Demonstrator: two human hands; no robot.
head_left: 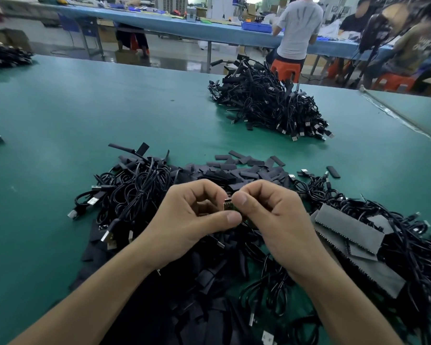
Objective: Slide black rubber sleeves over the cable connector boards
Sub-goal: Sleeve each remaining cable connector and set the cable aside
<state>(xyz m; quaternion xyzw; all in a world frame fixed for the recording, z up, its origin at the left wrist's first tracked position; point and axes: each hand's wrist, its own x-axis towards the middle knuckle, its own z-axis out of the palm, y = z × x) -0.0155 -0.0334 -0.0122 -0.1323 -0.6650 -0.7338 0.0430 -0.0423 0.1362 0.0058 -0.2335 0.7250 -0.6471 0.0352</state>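
Teal-green counter (pixel 110 115), black cables (pixel 135 190) with silver plug ends, black rubber sleeves (pixel 249 168), grey saw-edged strips (pixel 348 232), green-and-gold connector board (pixel 229 204), far blue bench (pixel 174 23), blue bin (pixel 256 27), orange stools (pixel 285 70).

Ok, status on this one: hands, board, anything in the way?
Left hand and right hand both pinching one connector board. No sleeve visibly on it. Loose black sleeves just beyond; cable heap beneath, nothing blocking.
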